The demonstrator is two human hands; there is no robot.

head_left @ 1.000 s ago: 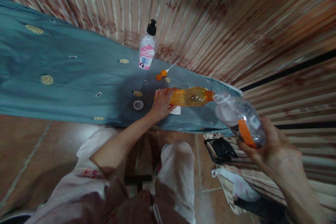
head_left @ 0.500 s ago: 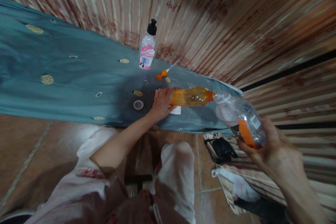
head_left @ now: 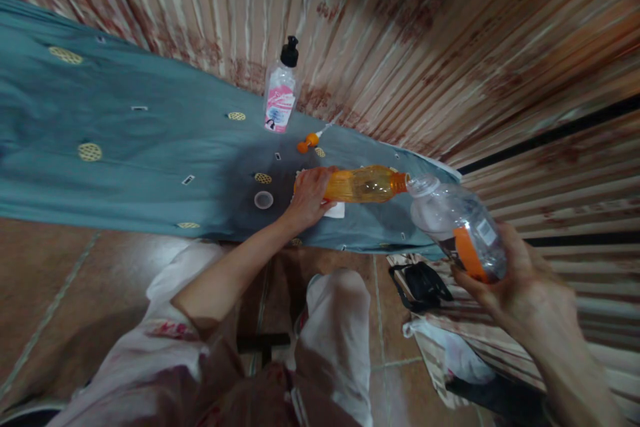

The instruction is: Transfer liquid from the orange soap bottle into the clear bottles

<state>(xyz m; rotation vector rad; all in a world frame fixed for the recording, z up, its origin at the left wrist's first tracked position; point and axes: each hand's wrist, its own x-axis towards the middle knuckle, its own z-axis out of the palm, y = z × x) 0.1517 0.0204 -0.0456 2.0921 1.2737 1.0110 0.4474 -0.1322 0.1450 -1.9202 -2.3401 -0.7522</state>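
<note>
My left hand [head_left: 309, 195] grips the base of an orange plastic bottle [head_left: 367, 184] that lies sideways over the teal cloth [head_left: 125, 140], its open neck pointing right. My right hand [head_left: 510, 270] holds a clear plastic bottle [head_left: 457, 225] with an orange label, tilted so its open mouth meets the orange bottle's neck. A folded white paper [head_left: 334, 210] lies under my left hand. A white cap [head_left: 263, 199] rests on the cloth left of that hand.
A pump bottle with a pink label [head_left: 281, 89] stands at the back by the striped curtain [head_left: 400, 33]. An orange sprayer head [head_left: 308, 141] lies near it. A black bag [head_left: 420, 285] and cloths sit on the tiled floor at right.
</note>
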